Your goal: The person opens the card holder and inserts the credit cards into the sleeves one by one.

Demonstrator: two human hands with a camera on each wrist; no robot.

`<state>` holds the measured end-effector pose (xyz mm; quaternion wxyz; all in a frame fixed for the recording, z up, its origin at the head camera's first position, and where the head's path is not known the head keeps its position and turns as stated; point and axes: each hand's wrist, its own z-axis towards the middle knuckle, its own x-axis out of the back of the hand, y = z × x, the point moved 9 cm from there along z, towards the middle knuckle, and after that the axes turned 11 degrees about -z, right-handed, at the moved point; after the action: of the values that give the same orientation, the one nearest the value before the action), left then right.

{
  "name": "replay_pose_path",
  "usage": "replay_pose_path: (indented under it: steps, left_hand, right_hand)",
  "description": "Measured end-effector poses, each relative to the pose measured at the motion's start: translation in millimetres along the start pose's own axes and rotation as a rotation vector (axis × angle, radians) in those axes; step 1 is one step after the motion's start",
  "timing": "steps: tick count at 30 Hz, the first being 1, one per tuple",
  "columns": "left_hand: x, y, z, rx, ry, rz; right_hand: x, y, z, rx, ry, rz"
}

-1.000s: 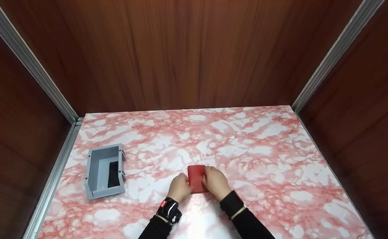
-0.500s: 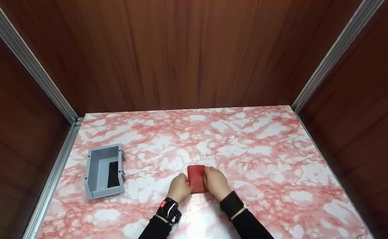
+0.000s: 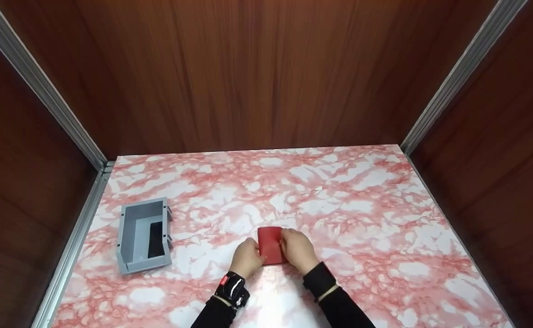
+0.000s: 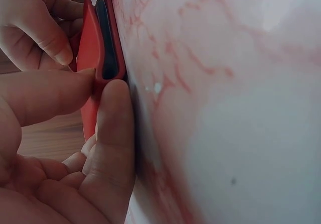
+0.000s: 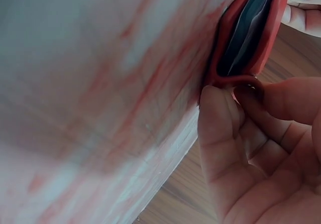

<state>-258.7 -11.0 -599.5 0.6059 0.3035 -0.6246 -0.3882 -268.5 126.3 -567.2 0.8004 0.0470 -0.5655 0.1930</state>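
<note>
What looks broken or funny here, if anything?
Nothing stands out: I see no spill or damage. The red case has a bent strip, but the right hand pinches it. The grey bin sits open side up.

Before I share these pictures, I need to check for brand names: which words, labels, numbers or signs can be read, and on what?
No text can be read.
Red tag on the left wrist's black band: pale marks, too small to read.
Red wallet-like case: no lettering shows.
Grey bin: no lettering shows.
</note>
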Motion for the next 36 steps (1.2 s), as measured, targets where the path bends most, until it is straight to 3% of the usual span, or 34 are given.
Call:
replay_pose_path:
  steps: [16,36]
  left_hand:
    - [-0.2,-0.7,-1.3,0.022,-0.010,-0.013]
    - [0.3,2.5,-1.0,-0.012,0.012,0.005]
  right_hand:
    - [-1.1,4.4,-3.1,-0.002,-0.004,0.059]
    - [-2.5,7.5,-2.1,0.017,-0.010,0.096]
